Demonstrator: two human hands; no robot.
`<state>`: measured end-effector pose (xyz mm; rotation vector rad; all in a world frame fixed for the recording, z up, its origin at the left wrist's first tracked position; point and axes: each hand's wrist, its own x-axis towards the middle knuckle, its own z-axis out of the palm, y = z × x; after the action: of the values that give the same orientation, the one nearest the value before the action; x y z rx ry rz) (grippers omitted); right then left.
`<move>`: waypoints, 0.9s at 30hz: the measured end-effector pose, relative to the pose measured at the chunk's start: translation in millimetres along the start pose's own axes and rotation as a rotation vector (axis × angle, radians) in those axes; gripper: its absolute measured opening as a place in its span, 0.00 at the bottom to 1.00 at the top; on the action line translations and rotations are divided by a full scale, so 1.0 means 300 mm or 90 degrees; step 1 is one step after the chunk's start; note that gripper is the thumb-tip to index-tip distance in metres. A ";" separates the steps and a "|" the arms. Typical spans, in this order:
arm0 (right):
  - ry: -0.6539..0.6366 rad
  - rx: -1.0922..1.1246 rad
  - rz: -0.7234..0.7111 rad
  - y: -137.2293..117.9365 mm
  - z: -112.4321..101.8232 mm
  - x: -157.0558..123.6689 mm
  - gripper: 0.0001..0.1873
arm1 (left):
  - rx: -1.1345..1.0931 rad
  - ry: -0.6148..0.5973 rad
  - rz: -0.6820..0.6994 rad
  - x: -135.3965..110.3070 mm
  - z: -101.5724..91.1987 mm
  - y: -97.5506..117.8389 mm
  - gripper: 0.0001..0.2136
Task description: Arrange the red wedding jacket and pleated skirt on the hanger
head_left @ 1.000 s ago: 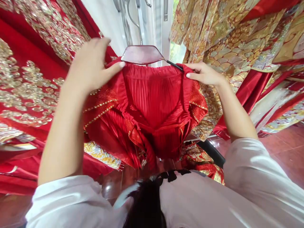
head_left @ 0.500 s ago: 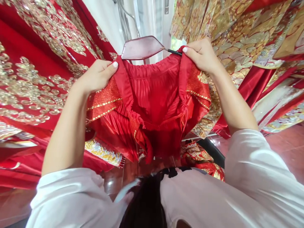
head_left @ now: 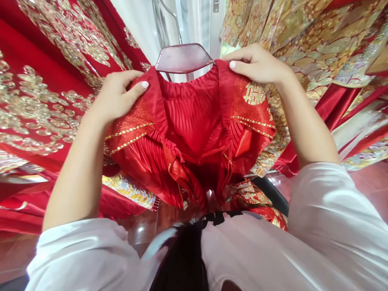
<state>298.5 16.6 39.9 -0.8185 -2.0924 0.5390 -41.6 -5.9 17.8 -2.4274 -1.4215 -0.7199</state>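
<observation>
A red pleated skirt with an elastic waistband, gold bead trim and a gold emblem hangs in front of me on a hanger. The hanger has a pale pinkish middle panel and a metal hook. At the skirt's left end, my left hand grips the waistband, thumb on the near side and fingers behind. My right hand pinches the waistband at its right end, thumb in front and fingers over the back. The hanger's right arm is now covered by the cloth.
Red garments with gold sequins crowd the left side. Gold patterned garments hang on the right. White curtain is behind the hanger. A red and gold patterned cloth lies low near a black object.
My right hand has shifted the waistband's right end inward over the hanger's dark arm tip, which no longer shows. The gold emblem has come into fuller view.
</observation>
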 end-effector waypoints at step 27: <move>0.344 -0.394 0.131 0.021 0.599 -0.471 0.19 | 0.121 -0.013 -0.437 -0.427 0.274 0.328 0.10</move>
<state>221.2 -95.9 -143.7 -1.3629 -1.6717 -0.2424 15.6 -114.8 -115.1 -1.7906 -2.2411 -0.6424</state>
